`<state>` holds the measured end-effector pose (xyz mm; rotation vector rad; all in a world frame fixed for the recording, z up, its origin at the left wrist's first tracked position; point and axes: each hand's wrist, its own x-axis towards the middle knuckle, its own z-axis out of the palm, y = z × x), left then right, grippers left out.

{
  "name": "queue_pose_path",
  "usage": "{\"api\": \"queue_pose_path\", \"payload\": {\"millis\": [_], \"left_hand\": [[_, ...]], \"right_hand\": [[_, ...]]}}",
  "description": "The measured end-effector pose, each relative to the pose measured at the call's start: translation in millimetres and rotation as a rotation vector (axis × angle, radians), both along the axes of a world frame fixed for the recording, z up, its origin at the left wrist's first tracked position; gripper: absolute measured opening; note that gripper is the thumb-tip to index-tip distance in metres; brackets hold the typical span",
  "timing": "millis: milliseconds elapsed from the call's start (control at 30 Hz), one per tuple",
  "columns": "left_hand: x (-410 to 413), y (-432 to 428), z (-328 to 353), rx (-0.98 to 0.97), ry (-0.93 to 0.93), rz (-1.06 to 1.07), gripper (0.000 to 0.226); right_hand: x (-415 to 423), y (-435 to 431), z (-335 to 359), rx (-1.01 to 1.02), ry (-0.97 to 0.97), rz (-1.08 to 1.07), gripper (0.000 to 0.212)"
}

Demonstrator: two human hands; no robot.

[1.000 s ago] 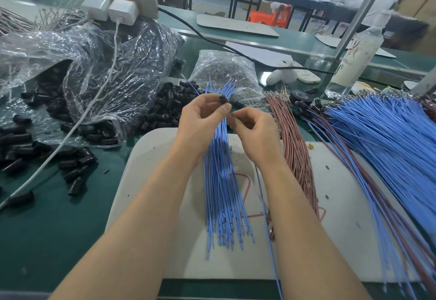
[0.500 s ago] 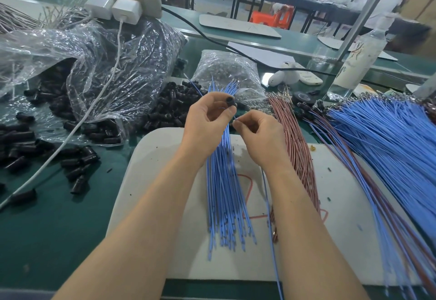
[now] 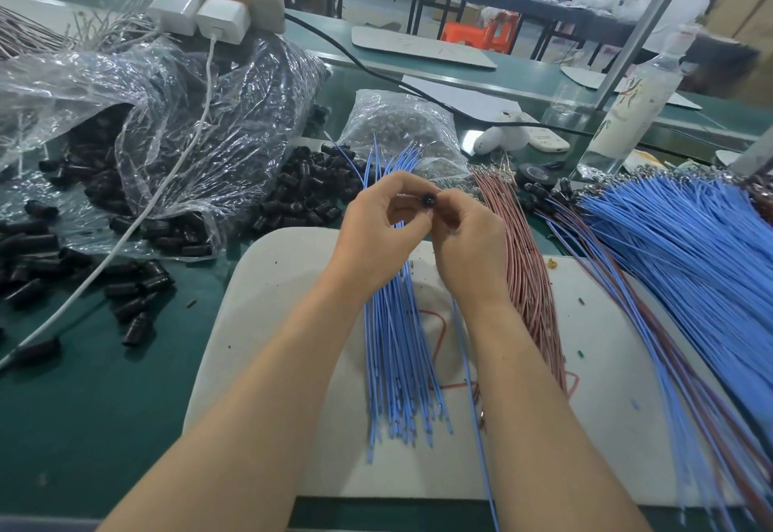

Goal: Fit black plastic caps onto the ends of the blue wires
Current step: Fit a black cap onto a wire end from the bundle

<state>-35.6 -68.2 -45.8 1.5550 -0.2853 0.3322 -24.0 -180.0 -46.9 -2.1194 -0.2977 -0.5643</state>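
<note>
My left hand [image 3: 378,224] and my right hand [image 3: 468,234] meet fingertip to fingertip over the white mat [image 3: 276,322]. Between the fingertips sits a small black cap [image 3: 428,199], pinched by the left thumb and forefinger. My right hand grips a single blue wire [image 3: 472,385] that runs down past the right wrist to the front edge. A bundle of blue wires [image 3: 397,364] lies on the mat under the hands. Loose black caps [image 3: 301,193] are heaped just left of the hands.
A torn clear bag [image 3: 175,121] spilling more caps covers the left. Pinkish-brown wires [image 3: 523,264] lie right of the hands, a big fan of blue wires [image 3: 690,247] further right. A white cable [image 3: 125,234] crosses the green table. A bottle [image 3: 631,109] stands at the back right.
The hands have closed together; the cap, earlier held at the left fingertips apart from the right hand, is now between both hands' fingertips. The hands sit slightly higher over the bundle.
</note>
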Motion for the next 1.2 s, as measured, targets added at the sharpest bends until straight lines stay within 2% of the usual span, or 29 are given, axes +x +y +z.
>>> {"api": "queue_pose_path", "payload": {"millis": [333,433,500,567,667,733,800,833,967,1067,1200], "left_hand": [[-1.4,-0.5,-0.2,0.043,-0.011,0.022,0.028],[-0.9,0.2,2.4,-0.013,0.007,0.025,0.024],[1.3,3.8,4.9,-0.077,0.025,0.083,0.017],[5.5,12.5,5.5,-0.179,0.083,0.188,0.011],[11.3,28.7,7.1,-0.446,0.267,0.3,0.011],[14.2,37.2,9.0,-0.647,0.376,0.311,0.016],[15.6,42.3,10.5,-0.754,0.469,0.292,0.018],[15.6,43.2,10.7,-0.773,0.51,0.261,0.018],[13.3,38.2,9.1,-0.674,0.611,0.113,0.017],[13.6,32.1,7.4,-0.503,0.595,0.069,0.015],[12.2,26.6,4.4,-0.36,0.546,0.021,0.011]], "right_hand": [[-1.0,-1.9,-0.4,-0.076,-0.029,-0.033,0.011],[-0.8,-0.6,2.3,-0.085,0.055,-0.004,0.01],[-0.4,-0.1,7.0,-0.118,0.135,0.05,0.015],[0.6,-4.8,12.6,-0.127,0.14,0.011,0.022],[7.7,-30.9,16.3,-0.183,0.162,-0.321,0.028],[12.7,-49.0,13.5,-0.3,0.369,-0.517,0.033],[15.5,-55.5,8.4,-0.386,0.571,-0.566,0.037],[16.5,-55.9,5.7,-0.389,0.612,-0.568,0.037],[19.0,-57.0,-0.5,-0.282,0.549,-0.602,0.026],[16.8,-60.8,-2.5,-0.191,0.476,-0.621,0.017],[15.1,-62.6,-2.4,-0.141,0.349,-0.627,0.018]]}}
